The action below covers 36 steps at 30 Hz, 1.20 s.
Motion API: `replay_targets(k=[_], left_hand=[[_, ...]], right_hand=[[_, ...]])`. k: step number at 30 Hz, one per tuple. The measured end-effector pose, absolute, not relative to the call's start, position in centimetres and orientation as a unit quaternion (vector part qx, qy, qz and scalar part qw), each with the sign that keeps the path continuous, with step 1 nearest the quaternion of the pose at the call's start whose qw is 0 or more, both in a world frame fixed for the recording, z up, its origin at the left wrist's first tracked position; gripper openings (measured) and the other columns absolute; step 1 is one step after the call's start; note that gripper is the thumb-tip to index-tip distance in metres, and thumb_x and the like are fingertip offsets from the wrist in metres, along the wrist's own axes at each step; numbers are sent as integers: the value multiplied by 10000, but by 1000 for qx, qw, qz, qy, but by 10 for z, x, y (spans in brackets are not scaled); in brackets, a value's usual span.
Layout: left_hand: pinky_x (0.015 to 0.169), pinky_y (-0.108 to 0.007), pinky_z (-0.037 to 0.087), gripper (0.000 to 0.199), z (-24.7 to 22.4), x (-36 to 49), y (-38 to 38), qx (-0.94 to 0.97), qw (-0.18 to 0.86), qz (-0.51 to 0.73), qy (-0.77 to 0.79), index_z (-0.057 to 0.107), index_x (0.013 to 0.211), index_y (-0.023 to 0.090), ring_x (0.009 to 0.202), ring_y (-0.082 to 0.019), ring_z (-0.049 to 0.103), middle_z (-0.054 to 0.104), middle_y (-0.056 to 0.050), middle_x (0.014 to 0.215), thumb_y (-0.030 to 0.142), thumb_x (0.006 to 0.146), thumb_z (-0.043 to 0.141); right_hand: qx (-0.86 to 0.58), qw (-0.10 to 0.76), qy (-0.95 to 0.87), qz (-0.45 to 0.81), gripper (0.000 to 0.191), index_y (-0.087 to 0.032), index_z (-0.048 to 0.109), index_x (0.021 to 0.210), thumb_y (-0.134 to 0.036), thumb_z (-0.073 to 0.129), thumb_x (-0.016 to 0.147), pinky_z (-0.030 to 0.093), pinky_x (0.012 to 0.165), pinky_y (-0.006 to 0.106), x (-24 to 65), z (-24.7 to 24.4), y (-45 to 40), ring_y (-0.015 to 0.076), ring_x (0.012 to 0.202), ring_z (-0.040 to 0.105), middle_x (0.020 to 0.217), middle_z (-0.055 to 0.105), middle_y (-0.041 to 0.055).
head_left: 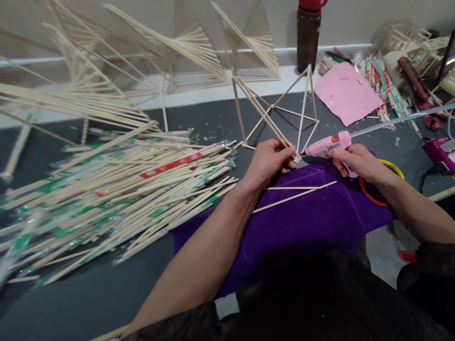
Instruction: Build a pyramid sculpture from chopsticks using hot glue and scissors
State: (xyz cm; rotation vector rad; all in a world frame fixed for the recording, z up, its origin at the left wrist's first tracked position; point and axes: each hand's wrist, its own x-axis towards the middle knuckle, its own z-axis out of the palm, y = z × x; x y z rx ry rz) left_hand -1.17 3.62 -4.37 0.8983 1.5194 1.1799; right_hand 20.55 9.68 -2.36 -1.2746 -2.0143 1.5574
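My right hand (350, 157) grips a pink hot glue gun (325, 144) with a long clear glue stick (398, 118) sticking out of its back. Its nozzle points left, close to a corner of a frame built from thin wooden sticks (263, 111). At that near corner, my left hand (272, 158) pinches the ends of the sticks between thumb and fingers. Beneath both hands lies a purple cloth (295, 222), with two loose sticks (293, 199) resting on it. Whether the nozzle touches the joint is too small to tell.
Left of me spreads a heap of chopsticks in wrappers (142, 184). Twisted stick structures (177, 47) stand along the wall. A dark bottle (308, 38) with a red lid, a pink sheet (348, 92), red-and-yellow handles (373, 189) and a purple device (439, 154) are to the right.
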Motion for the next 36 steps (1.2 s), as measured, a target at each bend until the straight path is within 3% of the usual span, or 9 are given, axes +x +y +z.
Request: replay_targets(k=[22,36], left_hand=[[355,-165,363,38,-47,-8,37,388,440,495,642,627,769,122,432,-86,574,632,-9,597,145,744,644],[354,-172,374,211,-44,-8,34,389,437,480,654,650,877,129,469,-116,605,631,5,612,228,692,669]], right_hand=[[-424,138,-709,546,444,-177,514,570,-465,526,908,286,405,211,208,-28,98,56,394,402,440,512,-8],[-433,165,-688,558,417,-176,512,573,-442,533,893,288,405,203,208,-28,95,53,384,423,440,511,-20]])
